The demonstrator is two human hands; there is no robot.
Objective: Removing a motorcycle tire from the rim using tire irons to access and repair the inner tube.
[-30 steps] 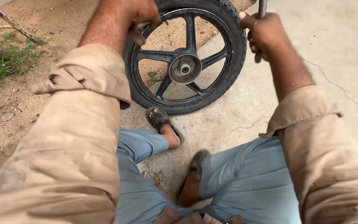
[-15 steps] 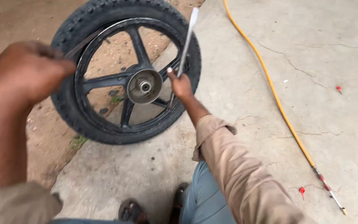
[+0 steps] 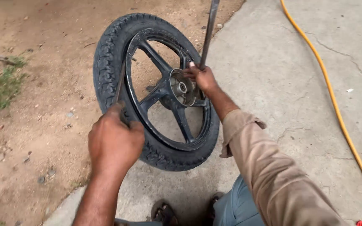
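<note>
The black rubber tyre on its black spoked alloy wheel [image 3: 156, 90] stands tilted at the edge of the concrete slab [image 3: 281, 83], w/ bare dirt ground [image 3: 42, 104] behind. The left hand [image 3: 115, 140], raised and apart half a sec ago, is now closed round a thin metal lever [image 3: 119, 86] at the tyre's near wall. The right hand [image 3: 202, 77] stays clamped on a long steel bar [image 3: 208, 31] by the hub. So both tools now sit at the rim. An orange hose [image 3: 336, 104] lies well apart.
</note>
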